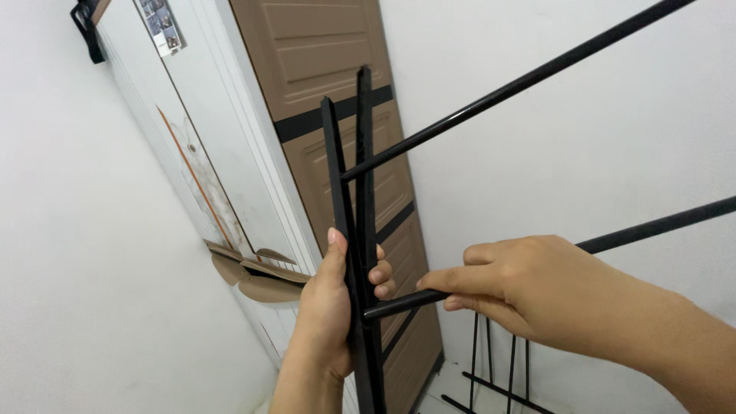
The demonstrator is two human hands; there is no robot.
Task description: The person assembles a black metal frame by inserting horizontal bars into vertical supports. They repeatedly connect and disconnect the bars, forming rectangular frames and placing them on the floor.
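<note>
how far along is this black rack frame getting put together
Done: the upper rod already meets the upright side piece. In hand: the left hand grips that upright while the right hand holds the lower rod at its joint. Left: more black bars stand unattached by the wall.

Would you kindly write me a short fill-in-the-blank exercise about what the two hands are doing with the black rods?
1. The left hand grips the upright black ____ frame.
2. The right hand pinches a horizontal black ____ at the frame.
3. Behind the frame stands a ____ panelled door.
4. The wall on the right is ____.

Missing words: metal; rod; brown; white
</note>
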